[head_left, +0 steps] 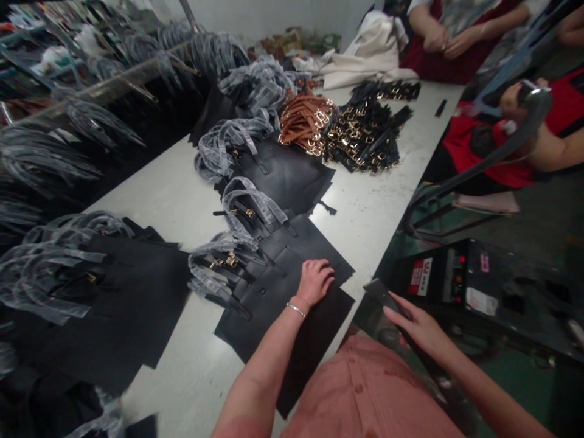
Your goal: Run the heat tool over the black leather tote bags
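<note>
My left hand (314, 283) rests with curled fingers on a black leather bag panel (274, 310) at the near edge of the table. Clear plastic wrap covers the panel's handles (212, 261), and gold-coloured buckles (228, 260) lie beside them. Off the table edge to the right, my right hand (420, 328) is closed around a flat black strip (385, 297), thumb along it. Under and beyond my left hand, a second black panel (314, 243) overlaps the first. What lies beneath my left fingertips is hidden.
Brown straps (303, 121) and black straps with gold buckles (365, 131) are heaped farther back. More black bag panels (132, 292) lie left. A black machine (511, 292) stands right of the table. Co-workers' hands (449, 41) show at the top right.
</note>
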`<state>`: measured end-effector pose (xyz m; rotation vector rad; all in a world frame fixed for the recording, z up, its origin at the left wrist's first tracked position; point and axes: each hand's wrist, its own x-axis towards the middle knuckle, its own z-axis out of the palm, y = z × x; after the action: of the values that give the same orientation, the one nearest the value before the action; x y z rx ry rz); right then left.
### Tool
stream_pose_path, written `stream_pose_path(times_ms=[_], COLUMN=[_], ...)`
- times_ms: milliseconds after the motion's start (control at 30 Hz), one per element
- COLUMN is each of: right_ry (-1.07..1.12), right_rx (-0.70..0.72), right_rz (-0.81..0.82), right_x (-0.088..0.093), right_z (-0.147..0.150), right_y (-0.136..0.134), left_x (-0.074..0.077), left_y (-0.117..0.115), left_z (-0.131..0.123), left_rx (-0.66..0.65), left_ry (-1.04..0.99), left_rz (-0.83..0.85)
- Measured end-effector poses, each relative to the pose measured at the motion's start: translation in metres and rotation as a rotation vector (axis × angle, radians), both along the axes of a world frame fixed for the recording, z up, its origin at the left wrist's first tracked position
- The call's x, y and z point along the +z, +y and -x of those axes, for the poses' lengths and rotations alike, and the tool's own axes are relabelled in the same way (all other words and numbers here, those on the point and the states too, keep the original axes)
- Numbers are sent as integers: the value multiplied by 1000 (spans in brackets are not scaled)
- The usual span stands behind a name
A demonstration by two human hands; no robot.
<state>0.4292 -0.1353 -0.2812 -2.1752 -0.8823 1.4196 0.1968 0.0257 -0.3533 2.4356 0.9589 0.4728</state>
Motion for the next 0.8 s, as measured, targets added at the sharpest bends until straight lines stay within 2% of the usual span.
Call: stream_pose_path(times_ms=[100, 167, 467, 700, 800], right_ry=[57, 74, 56, 69, 50], right_rx=[8, 8, 46, 38, 47], right_rz=[-11, -5, -50, -26, -20], right_x=[-2, -5, -7, -7, -8], right_z=[2, 6, 11, 11, 12], right_y=[-2, -2, -3, -2, 0], left_x=[3, 4, 5, 12, 16], left_y=[-17, -26, -40, -64, -67], left_z=[-8, -16, -38, -52, -54], left_rx=[-267, -352, -171, 123, 161], left_ry=[63, 124, 275, 314, 272], left_rz=[72, 107, 168, 282, 342])
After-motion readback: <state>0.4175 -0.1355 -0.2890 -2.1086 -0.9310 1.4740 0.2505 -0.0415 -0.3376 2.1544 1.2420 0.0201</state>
